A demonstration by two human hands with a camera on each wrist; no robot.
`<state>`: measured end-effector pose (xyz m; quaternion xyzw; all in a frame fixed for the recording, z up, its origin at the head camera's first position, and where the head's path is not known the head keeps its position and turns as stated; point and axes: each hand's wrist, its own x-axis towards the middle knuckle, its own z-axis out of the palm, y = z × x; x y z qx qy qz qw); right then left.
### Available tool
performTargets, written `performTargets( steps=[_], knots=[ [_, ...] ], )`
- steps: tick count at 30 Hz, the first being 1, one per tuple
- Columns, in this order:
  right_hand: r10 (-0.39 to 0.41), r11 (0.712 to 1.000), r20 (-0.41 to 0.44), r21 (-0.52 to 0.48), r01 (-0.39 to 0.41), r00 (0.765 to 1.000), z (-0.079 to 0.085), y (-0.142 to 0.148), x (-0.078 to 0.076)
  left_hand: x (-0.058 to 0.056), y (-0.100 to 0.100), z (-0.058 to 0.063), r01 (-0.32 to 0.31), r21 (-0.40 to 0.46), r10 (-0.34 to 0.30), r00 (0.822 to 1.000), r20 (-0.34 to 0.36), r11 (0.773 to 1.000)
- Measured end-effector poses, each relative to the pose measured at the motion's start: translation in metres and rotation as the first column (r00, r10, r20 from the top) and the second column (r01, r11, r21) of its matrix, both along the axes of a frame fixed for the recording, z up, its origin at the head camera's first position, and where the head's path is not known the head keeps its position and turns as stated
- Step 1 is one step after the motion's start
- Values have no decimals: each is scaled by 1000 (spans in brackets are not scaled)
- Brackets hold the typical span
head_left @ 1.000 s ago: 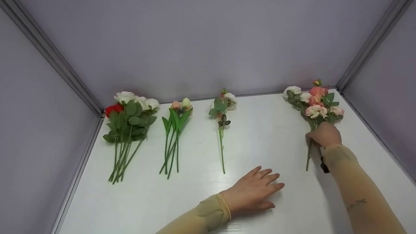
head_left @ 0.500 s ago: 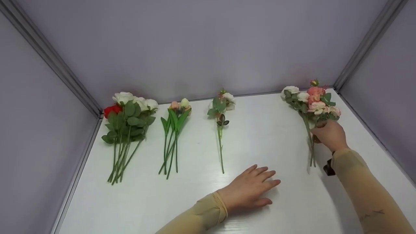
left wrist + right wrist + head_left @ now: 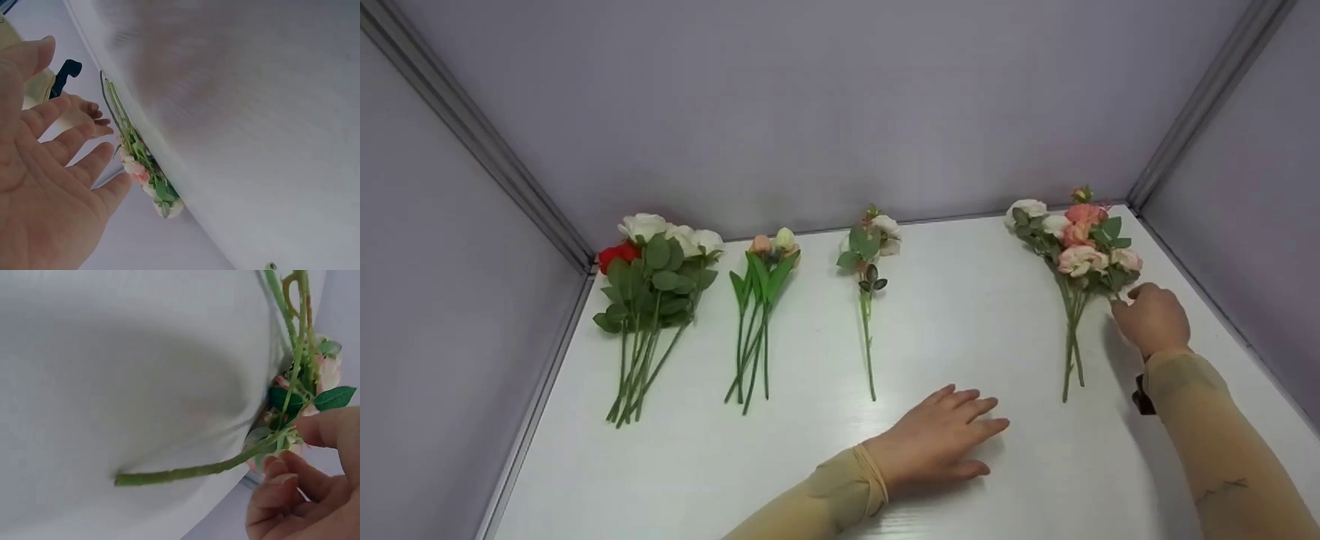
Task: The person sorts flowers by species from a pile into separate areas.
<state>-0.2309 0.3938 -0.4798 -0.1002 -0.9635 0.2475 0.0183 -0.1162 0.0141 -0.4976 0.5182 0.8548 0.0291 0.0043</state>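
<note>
A bunch of white, coral and pale pink flowers (image 3: 1082,260) lies at the right of the white table, stems toward the front. Just right of its leaves is my right hand (image 3: 1153,319), fingers loosely bent. In the right wrist view, a gap separates the thumb from the fingers (image 3: 275,481), beside a green stem (image 3: 174,474) whose cut end meets the table. Nothing shows gripped there. My left hand (image 3: 934,442) rests palm down near the table's front middle, fingers spread, holding nothing. The left wrist view shows its palm (image 3: 56,191) with the bunch beyond.
White and red roses (image 3: 660,277) lie at the table's left. Several tulips (image 3: 765,277) come beside them, then a leafy stem with a white flower (image 3: 870,244) in the middle. Grey panels (image 3: 840,112) enclose the back and both sides of the table (image 3: 960,300).
My right hand has let go of the stem in the right bunch and moved right, away from it. The pink flowers have shifted slightly left. My left hand stays about where it was.
</note>
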Motion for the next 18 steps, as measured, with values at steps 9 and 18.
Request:
performTargets(
  steps=[9,18],
  knots=[
    [26,1000,-32,-9,-26,999,5,17,6,-4,-1,-1,2,48,-4,999,42,999],
    [37,959,-63,-279,-54,997,39,-44,17,-23,-16,13,-290,382,161,929,334,878]
  ],
)
